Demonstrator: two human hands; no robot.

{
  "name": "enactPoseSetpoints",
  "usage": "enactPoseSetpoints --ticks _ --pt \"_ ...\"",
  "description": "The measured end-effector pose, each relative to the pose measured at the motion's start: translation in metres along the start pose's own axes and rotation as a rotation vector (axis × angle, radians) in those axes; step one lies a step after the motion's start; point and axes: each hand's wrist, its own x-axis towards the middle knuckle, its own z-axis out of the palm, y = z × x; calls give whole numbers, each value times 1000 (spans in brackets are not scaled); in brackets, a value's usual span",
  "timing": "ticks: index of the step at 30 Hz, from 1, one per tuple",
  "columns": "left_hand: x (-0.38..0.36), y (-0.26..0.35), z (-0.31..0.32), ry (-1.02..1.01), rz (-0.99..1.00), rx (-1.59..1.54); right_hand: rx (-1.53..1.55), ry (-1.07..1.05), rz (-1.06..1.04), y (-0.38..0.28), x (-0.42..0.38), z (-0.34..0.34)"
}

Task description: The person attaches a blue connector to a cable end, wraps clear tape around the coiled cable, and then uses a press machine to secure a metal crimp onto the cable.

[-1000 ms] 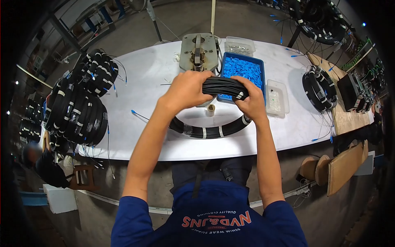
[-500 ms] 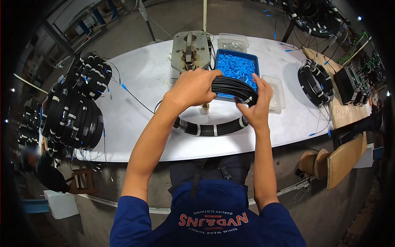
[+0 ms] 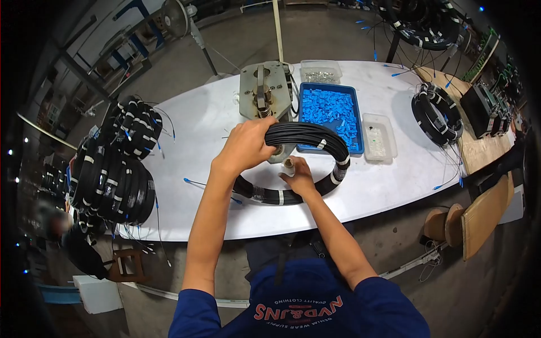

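A coil of black cable [image 3: 338, 146] with white tape bands lies in front of me, its far side lifted. My left hand [image 3: 246, 143] is closed round the coil's upper left part. Inside the ring, my right hand [image 3: 300, 176] has its fingers wrapped round a small roll of white tape [image 3: 288, 165]. Just beyond the coil stands a metal press [image 3: 262, 93]. A blue tray [image 3: 357, 121] of small blue parts sits behind the coil's right side.
Stacked black coils [image 3: 112, 186] fill the left end of the white table [image 3: 191, 112]. Another coil [image 3: 437, 115] lies at the right. Clear bins stand behind [image 3: 321, 72] and beside [image 3: 378, 138] the blue tray.
My right hand has let go of the coil's right side and moved left and down to the tape roll inside the ring. The view has shifted a little.
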Motion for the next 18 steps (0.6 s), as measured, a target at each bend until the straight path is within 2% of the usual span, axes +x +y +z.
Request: enactPoseSetpoints --ticks 2,3,4,6,7,8,10,11,14,15,18 --pt "0 3 -2 -66 -55 -28 128 -160 139 -2 10 0" --pt "-1 5 -1 -56 -52 -27 212 -110 224 -4 8 -1" --pt "-2 5 -1 -55 -51 -26 213 -110 223 -11 12 -9" --pt "-2 6 1 -2 12 -17 737 -154 491 -23 19 -26" --pt "-1 8 2 -5 14 -19 1080 -110 567 -39 18 -38" --pt "1 10 1 -47 -21 -60 1080 -105 572 -51 16 -45" --pt "2 15 -2 -97 -53 -102 1619 -49 473 -71 12 -54" --pt "3 17 -5 -112 -62 -138 1695 -73 423 -80 11 -55" --pt "4 17 -7 -126 -47 -193 1828 -52 426 -104 11 -61" --pt "3 16 -8 -126 -23 -216 1863 -105 387 -99 10 -57" --pt "1 4 -4 -98 -40 -335 1864 -56 409 -113 11 -63"
